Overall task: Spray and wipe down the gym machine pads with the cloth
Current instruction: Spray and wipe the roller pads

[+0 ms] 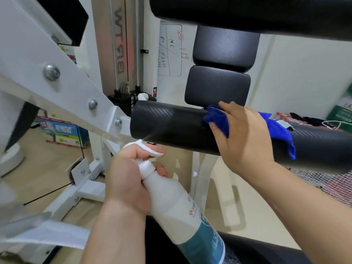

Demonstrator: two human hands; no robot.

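My left hand (131, 178) grips the neck of a white spray bottle (179, 212) with a teal label, its nozzle pointed up at the black roller pad (167, 124). A faint mist shows at the nozzle tip. My right hand (245, 134) presses a blue cloth (217, 117) against the top of that roller pad, fingers spread flat over it. More of the cloth (282, 134) hangs over the pad behind my wrist. Two black back pads (217, 86) stand behind the roller, and another long black pad (247, 14) runs across the top.
The white machine frame (62, 86) slants across the left, with bolts and a weight stack (123, 100) behind. A cardboard box (62, 132) sits on the wooden floor at left. A whiteboard (169, 52) hangs behind. Clutter and a green bag (341, 115) lie far right. A black seat (266, 250) is below.
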